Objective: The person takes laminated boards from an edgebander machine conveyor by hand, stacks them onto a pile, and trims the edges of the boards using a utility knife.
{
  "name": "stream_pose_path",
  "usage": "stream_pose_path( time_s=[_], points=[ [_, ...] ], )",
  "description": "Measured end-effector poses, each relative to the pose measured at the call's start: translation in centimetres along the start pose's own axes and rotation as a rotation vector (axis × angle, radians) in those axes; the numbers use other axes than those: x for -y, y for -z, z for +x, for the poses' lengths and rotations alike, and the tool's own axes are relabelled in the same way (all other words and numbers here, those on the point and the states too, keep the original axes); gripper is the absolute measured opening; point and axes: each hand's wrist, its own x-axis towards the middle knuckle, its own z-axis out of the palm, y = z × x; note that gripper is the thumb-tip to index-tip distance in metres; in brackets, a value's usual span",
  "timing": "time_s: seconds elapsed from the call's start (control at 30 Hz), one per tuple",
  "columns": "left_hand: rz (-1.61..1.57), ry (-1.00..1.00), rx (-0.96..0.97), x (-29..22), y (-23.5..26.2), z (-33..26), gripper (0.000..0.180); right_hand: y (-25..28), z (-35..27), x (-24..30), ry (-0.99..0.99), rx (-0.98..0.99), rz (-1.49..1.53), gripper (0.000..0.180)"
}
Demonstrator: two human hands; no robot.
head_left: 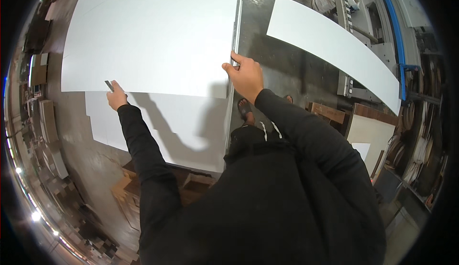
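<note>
A large white panel [153, 31] lies on top of a stack of white panels, with a lower panel [124, 121] showing past its near edge. My left hand [117, 97] is closed around a short, flat, dark tool whose exact kind I cannot make out; this flat tool [109, 86] points up over the top panel's near edge. At the right side of the stack, my right hand [247, 78] grips the top panel's edge, thumb on the upper face. Its other fingers are partly hidden.
Another long white panel [330, 45] rests to the right, beside a machine frame with a blue rail [394, 35]. Brown wooden boards [330, 113] stand near my right elbow. Under the stack's near end is a wooden support [126, 191]. My sandalled foot [245, 109] is on the floor.
</note>
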Motion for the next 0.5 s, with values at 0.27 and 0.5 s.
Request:
stream_pose_path(
  time_s=[0.27, 0.5],
  points=[
    [-0.004, 0.02, 0.108, -0.8, 0.2, 0.2, 0.073, -0.6, 0.7, -1.1, -0.066, -0.04, 0.065, 0.049],
    [0.261, -0.169, 0.034, 4.3, -1.0, 3.8, 0.083, -1.5, 0.1, -1.6, 0.102, -0.046, 0.218, 0.03]
  ],
)
